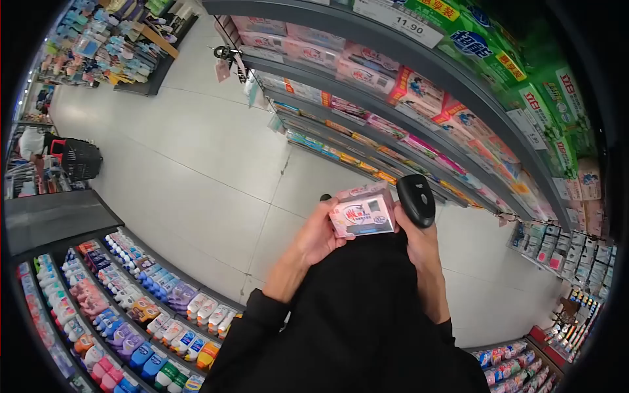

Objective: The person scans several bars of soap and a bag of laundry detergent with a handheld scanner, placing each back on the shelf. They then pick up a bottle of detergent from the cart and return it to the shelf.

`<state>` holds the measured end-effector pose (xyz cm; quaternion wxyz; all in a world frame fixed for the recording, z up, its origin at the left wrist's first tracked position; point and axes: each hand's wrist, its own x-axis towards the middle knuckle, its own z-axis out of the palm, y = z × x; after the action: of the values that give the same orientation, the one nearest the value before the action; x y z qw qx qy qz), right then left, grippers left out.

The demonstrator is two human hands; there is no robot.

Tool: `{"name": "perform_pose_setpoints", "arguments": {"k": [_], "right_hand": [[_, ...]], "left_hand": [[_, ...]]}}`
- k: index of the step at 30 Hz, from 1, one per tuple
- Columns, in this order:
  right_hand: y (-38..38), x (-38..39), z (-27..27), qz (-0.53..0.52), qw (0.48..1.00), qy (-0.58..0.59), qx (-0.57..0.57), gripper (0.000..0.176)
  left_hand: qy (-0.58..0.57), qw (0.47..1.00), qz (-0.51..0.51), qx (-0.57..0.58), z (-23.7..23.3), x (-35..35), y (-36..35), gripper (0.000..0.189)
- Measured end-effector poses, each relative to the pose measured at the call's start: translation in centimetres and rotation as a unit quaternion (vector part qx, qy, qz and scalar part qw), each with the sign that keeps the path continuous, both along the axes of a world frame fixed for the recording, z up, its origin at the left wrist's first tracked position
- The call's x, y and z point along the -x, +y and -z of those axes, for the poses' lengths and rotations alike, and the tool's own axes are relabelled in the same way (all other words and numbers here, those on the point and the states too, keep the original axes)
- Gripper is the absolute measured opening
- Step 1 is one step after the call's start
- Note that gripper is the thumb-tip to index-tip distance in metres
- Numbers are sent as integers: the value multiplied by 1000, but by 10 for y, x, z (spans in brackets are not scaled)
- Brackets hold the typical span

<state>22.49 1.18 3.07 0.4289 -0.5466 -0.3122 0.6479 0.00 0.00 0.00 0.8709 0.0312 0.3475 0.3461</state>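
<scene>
A pink and white package (362, 215) with printed labels is held in front of the body, its label side facing up. My left hand (316, 234) grips its left end, fingers wrapped at the edge. On the other side, my right hand (418, 241) is closed around a black handheld scanner (416, 200) and touches the package's right end. The scanner's rounded head points up and away from me. Parts of the right hand's fingers are hidden behind the package and scanner.
A tall shelf (393, 92) of boxed goods runs along the upper right. Curved shelves of bottles (141, 308) stand at the lower left. A black basket (82, 159) is at the far left. Tiled floor (196, 157) lies between. Hanging goods (557, 249) are at the right.
</scene>
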Motion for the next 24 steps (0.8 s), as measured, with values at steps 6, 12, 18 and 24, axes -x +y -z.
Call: {"name": "perform_pose_setpoints", "arguments": {"k": [6,12,18,24], "right_hand": [[-5,7,-3,-35,999,-29,22,24],[-11,10,-3,-76,994,-80,-10,40],[-11,5,1,-140,980,-137,-43,45],[-9,8,-12,-178,972,-151,-13,43]], "left_hand": [[97,994,-42,10,10,2,-7,46],[219,974,-49,-33,18,1,-18,49],[239,968,14,-76,10,8,-22,45],[285,954,52,-78,3,11,-26,48]]}}
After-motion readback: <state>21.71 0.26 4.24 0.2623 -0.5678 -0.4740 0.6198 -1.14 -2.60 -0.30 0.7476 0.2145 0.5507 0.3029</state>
